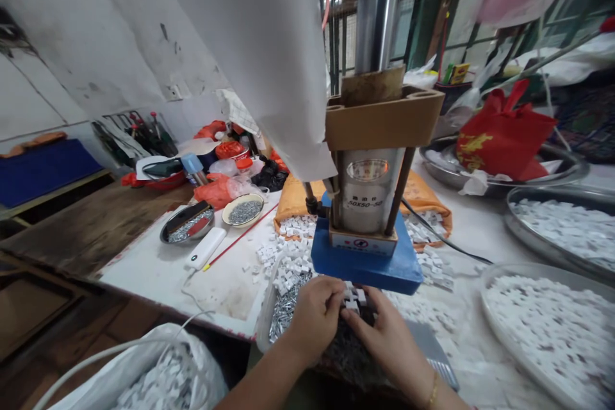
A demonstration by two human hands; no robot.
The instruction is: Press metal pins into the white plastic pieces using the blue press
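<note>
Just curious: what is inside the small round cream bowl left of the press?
A heap of small silvery metal pieces fills the small round cream bowl; they cover its bottom.

Pretty scruffy workshop tbh. The white wall (72, 32) on the left is scuffed and stained. Under it sits a blue bench top (43, 170), then a dark, worn wooden table (96, 224). Reddish-brown floor (129, 327) down low. There's a green-framed barred window (406, 25) at the back with daylight coming in.
</note>
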